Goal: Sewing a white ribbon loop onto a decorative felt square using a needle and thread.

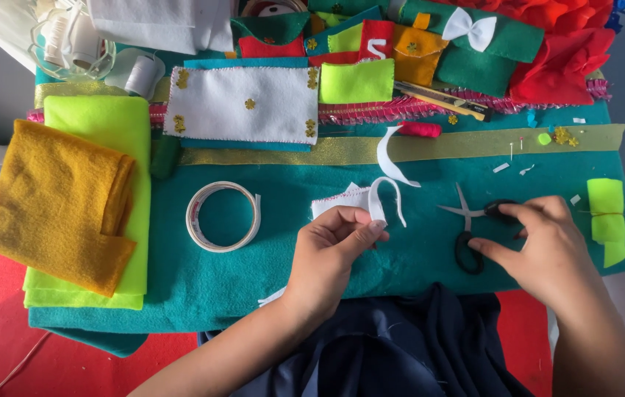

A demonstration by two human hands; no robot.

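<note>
Teal felt sheet (254,272) is covering the worktop, w/ a tape roll (223,216) lying left of centre. Left hand (331,250) is pinching a small white felt piece (349,200), red-stitched edge, thin curled strip trailing off it. Right hand (544,246) is resting loosely curled on black-handled scissors (470,231), blades apart, fingertips touching the loops.

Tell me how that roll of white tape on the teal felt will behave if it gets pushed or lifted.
The tape roll lies flat on its side on the teal felt, so a push would probably slide it, not roll it. It is a thin, hollow ring, so likely light. Stood on edge, it could roll. The felt's fuzzy surface may drag on it.
</note>
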